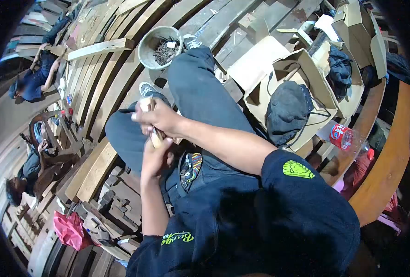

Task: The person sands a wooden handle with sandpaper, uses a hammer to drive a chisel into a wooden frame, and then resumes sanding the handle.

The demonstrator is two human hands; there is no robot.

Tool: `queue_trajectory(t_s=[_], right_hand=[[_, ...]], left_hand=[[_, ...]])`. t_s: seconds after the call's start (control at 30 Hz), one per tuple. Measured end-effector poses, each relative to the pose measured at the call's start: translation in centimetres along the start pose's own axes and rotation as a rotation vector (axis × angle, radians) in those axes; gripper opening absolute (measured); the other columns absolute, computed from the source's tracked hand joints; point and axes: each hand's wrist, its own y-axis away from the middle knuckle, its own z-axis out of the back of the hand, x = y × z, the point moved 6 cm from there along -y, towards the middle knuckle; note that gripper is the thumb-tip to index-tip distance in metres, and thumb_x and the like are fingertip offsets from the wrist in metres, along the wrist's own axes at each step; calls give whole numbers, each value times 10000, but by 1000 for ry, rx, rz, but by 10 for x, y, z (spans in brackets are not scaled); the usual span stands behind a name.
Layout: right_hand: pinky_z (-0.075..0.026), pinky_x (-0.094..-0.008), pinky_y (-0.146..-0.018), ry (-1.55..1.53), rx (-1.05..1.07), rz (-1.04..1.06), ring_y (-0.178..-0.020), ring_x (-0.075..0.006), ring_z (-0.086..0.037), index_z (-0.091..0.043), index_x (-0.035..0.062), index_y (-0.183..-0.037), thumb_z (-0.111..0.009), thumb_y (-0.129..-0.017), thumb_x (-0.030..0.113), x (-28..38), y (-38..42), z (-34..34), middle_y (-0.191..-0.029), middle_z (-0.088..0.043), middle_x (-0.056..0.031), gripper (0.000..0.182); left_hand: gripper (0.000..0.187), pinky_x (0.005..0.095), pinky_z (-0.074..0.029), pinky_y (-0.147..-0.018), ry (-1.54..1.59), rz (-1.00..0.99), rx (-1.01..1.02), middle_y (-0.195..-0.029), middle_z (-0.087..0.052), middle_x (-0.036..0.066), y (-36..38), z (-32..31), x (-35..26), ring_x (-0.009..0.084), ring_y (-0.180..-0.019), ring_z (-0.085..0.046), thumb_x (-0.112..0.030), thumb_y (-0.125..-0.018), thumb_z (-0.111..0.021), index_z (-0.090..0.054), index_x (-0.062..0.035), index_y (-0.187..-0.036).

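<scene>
Over my lap, my right hand [161, 117] wraps round a short, pale piece of wood [156, 138]. The wood's end sticks out above the fist. Just below, my left hand [155, 156] closes on the lower part of the same piece, its thumb lying along the wood. Much of the piece is hidden by the fingers, and its full shape does not show. Under my hands are the dark trousers [209, 99] of my bent legs. A strap with a multicoloured woven pattern [193, 166] lies at my waist, close to my left wrist.
Ahead stands a bucket [142, 51] of nails. On the right are an open cardboard box [322, 90] with a dark cap [286, 113] and a plastic bottle [346, 138]. Planks [112, 87] and a pink bag [71, 231] lie left. Two people [34, 85] work farther left.
</scene>
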Motion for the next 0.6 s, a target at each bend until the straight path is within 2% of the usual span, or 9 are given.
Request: queue_trajectory(t_s=[0.03,0.13,0.27,0.3,0.33,0.4,0.47,0.53,0.6], right_hand=[[-399,-248,-453,269,-212,160,-462,-73,-456,-467,62,-752,-613,-828,92,6,-2,15,-581,-467,13,168],[-427,-294,-511,454,-383,357,-544,-132,-515,-485,13,-793,-619,-809,146,4,-5,25,-647,-516,-46,190],[-436,-314,-531,613,-320,365,-521,-165,-497,-479,32,-839,-621,-803,119,3,-3,27,-619,-488,-40,171],[-431,-311,-516,306,-131,148,-499,-154,-478,-474,50,-839,-619,-803,91,-2,-6,23,-604,-472,-29,155],[-426,-309,-501,-5,59,-70,-477,-143,-460,-469,67,-839,-617,-804,63,-7,-3,11,-590,-456,-18,152],[-391,-274,-451,-221,255,-135,-446,-97,-447,-433,83,-749,-621,-815,33,11,10,-21,-554,-426,8,205],[-373,-267,-439,-27,103,32,-447,-91,-437,-442,78,-738,-622,-831,57,17,4,-11,-552,-426,12,204],[-380,-265,-438,189,-323,227,-458,-100,-463,-450,62,-742,-603,-825,53,9,-9,32,-561,-457,-6,174],[-385,-269,-421,135,-481,300,-459,-110,-480,-451,50,-735,-564,-802,34,13,-7,48,-565,-471,-20,132]], left_hand=[[238,312,-446,-589,-538,-529,-224,-718,-552,82,-5,13,-15,206,-620,-548,-133,-856,-579,-453,-11,-1018],[249,348,-443,-750,-781,-307,-590,-874,-629,154,4,2,-18,243,-860,-605,-87,-816,-575,-485,5,-1030],[260,313,-450,-594,-224,-175,-146,-725,-578,91,-10,-2,8,213,-620,-568,-64,-781,-618,-462,2,-979],[198,255,-328,-398,157,210,-15,-598,-425,-1,11,-19,-1,109,-422,-394,-115,-800,-636,-457,-69,-869],[245,225,-180,-335,369,220,203,-554,-315,-42,12,-21,5,60,-359,-239,-169,-808,-651,-414,-106,-814],[249,217,-203,-361,605,165,519,-581,-359,-25,18,-23,-4,68,-374,-256,-185,-798,-659,-442,-89,-873],[263,293,-363,-435,7,56,42,-660,-456,31,0,-4,-12,145,-488,-428,-148,-790,-652,-497,-29,-966],[227,384,-462,-562,-760,-539,-322,-707,-595,161,-18,15,-32,273,-573,-576,-126,-781,-640,-499,0,-907],[277,410,-465,-677,-949,-322,-528,-798,-615,246,-19,7,-32,374,-800,-623,-173,-768,-654,-518,14,-919]])
